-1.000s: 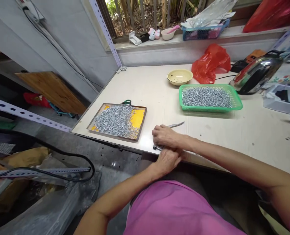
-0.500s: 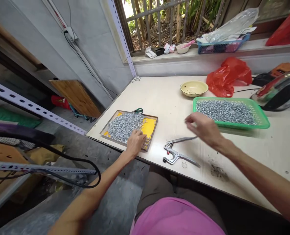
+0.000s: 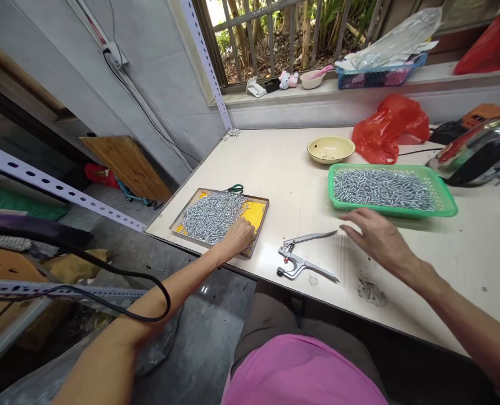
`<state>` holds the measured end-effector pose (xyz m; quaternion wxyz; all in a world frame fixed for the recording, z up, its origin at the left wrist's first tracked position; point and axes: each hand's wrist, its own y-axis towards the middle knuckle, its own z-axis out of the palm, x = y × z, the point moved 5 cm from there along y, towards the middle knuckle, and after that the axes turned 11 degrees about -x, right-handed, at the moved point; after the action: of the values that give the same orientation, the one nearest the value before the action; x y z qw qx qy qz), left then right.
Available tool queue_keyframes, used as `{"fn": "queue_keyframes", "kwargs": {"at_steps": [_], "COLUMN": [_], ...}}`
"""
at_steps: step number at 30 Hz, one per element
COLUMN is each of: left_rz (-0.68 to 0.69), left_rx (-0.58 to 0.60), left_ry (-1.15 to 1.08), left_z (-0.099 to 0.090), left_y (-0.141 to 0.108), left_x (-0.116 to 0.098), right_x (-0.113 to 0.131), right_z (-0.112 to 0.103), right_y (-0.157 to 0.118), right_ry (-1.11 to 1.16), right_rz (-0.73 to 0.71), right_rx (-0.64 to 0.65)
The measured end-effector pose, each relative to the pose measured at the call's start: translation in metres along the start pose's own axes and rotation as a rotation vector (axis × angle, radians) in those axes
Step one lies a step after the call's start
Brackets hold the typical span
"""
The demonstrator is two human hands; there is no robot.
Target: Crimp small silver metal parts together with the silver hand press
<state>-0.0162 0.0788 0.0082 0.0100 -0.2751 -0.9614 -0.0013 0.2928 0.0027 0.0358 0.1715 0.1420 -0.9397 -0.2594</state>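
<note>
My left hand (image 3: 238, 236) is over the right part of a shallow brown tray (image 3: 261, 226), fingers curled down; whatever they pinch is hidden. Small shiny metal pins or screws (image 3: 211, 216) are heaped in that tray on a yellow bottom. Just in front of the green plastic basket (image 3: 446, 197), my right hand (image 3: 378, 236) hovers with thumb and fingers apart and nothing visible between them. Similar metal pieces (image 3: 382, 188) fill the basket. Between my hands lie silver hand pliers (image 3: 302, 261) with a spring, their handles spread.
Green-handled scissors (image 3: 235, 188) lie behind the tray. A cream bowl (image 3: 330, 149), a red plastic bag (image 3: 391, 129) and a kettle (image 3: 480, 149) stand along the back. A dark smudge (image 3: 371, 292) marks the front of the table. A perforated metal rail (image 3: 59, 183) runs at left.
My right hand has moved rightward, away from the pliers, and its fingers have spread. My left hand stays at the tray, shifted slightly, fingers still curled. The view has tilted a little.
</note>
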Motion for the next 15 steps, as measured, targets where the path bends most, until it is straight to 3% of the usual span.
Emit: {"fn": "queue_keyframes", "kwargs": {"at_steps": [4,6,8,10,13,15], "left_rz": [-0.278,-0.409,-0.496,-0.543,-0.593,-0.648], "left_rx": [-0.119,-0.182,-0.161,-0.048,0.138,0.201], "left_ry": [-0.311,-0.524,-0.752,-0.922,-1.016,-1.061], "left_z": [-0.010,-0.015,-0.014,-0.008,0.004,0.012], "left_y": [-0.007,-0.015,-0.025,-0.033,-0.043,-0.043], "left_x": [0.023,0.024,0.009,-0.018,-0.060,-0.076], "right_x": [0.031,0.042,0.053,0.063,0.071,0.071], "right_z": [0.015,0.020,0.026,0.031,0.035,0.036], "right_y": [-0.028,-0.041,-0.051,-0.058,-0.063,-0.064], "right_ry": [0.138,0.182,0.205,0.194,0.119,0.072], "right_rz": [-0.017,-0.011,-0.012,-0.008,0.029,0.059], "right_rx": [0.123,0.185,0.268,0.354,0.427,0.454]}}
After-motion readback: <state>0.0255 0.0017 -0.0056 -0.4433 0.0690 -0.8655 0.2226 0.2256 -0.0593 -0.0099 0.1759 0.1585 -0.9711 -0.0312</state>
